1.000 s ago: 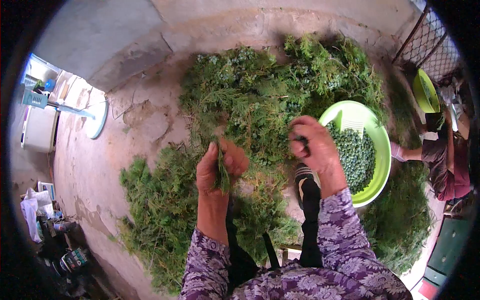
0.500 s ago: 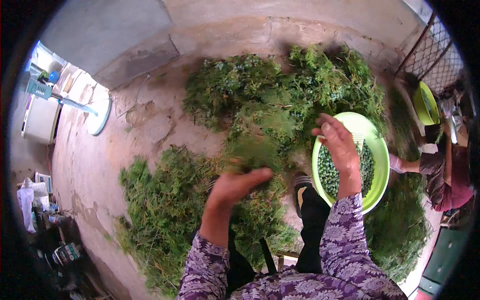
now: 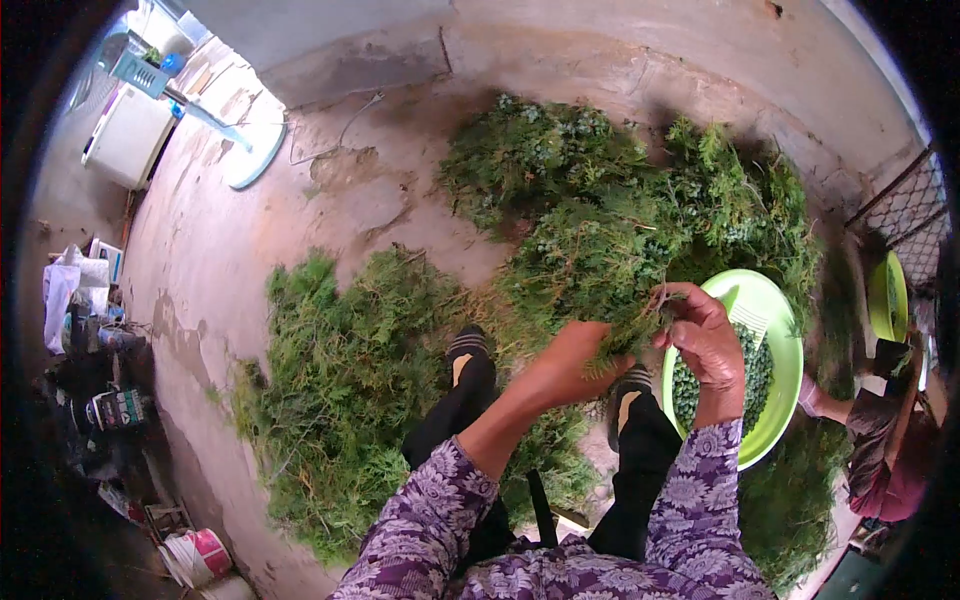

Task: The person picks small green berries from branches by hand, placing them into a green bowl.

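Holding a small sprig between them, the left hand and the right hand are close together, and both look closed on it. The left hand grips the stem end. The right hand's fingers pinch the bushy end, right at the near edge of the green bowl. The bowl sits on the floor by the person's right foot and holds lots of little round green berries. A white comb-like thing lies in it too. It looks like the picking step: the berries get pulled off the sprig. For that, the left hand needs to hold the stem tight while the right hand's fingers strip along it, and the sprig should be over the bowl so nothing drops on the floor. A big pile of branches lies just past the hands, and it has pale berries on it. Another pile lies on the left, beside the person's left leg, and I cannot see berries on that one. At the far right another person sits low, near a second green bowl.
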`<state>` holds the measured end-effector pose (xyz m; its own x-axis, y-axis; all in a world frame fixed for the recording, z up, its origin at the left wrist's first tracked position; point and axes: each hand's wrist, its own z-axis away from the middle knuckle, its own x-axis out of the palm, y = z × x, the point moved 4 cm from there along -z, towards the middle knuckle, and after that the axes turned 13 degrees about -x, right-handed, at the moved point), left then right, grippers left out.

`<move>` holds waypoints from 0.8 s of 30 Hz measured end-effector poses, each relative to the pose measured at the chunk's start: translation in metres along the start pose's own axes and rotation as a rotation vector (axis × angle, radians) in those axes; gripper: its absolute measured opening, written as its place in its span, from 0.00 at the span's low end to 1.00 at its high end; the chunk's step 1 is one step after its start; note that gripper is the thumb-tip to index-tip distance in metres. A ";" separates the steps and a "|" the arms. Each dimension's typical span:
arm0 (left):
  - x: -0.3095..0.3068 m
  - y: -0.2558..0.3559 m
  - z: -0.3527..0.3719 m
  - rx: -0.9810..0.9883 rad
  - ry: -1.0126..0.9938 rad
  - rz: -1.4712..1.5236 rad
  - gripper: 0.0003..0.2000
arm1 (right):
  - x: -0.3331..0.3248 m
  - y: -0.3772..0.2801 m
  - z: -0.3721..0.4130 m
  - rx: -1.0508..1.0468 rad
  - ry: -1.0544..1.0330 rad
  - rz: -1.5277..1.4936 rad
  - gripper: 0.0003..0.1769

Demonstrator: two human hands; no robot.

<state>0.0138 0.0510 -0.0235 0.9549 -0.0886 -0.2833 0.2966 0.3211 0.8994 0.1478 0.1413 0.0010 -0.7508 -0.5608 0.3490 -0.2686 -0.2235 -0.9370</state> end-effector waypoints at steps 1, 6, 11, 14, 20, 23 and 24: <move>-0.002 0.003 0.001 0.014 0.013 -0.028 0.14 | 0.005 0.002 0.000 0.020 -0.032 0.033 0.17; -0.009 0.003 0.003 0.061 0.079 -0.077 0.14 | 0.005 0.018 -0.009 0.114 0.057 0.034 0.12; -0.019 0.013 0.012 -0.073 0.139 -0.124 0.12 | -0.022 0.023 -0.020 -0.012 0.388 -0.060 0.09; -0.022 0.006 0.016 -0.020 0.259 -0.036 0.12 | -0.042 0.030 -0.026 -0.090 0.603 -0.158 0.05; -0.034 0.007 0.019 0.005 0.428 -0.027 0.12 | -0.052 0.061 -0.041 -0.135 0.652 0.503 0.13; -0.036 0.012 0.021 0.010 0.419 0.044 0.12 | 0.009 0.090 -0.051 -0.133 0.331 1.004 0.16; -0.034 0.016 0.021 0.025 0.396 0.052 0.12 | 0.045 0.112 -0.040 -0.265 0.265 0.297 0.21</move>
<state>-0.0135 0.0396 0.0071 0.8919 0.2990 -0.3392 0.2528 0.2923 0.9223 0.0601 0.1234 -0.0887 -0.9372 -0.3391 0.0814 -0.1379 0.1460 -0.9796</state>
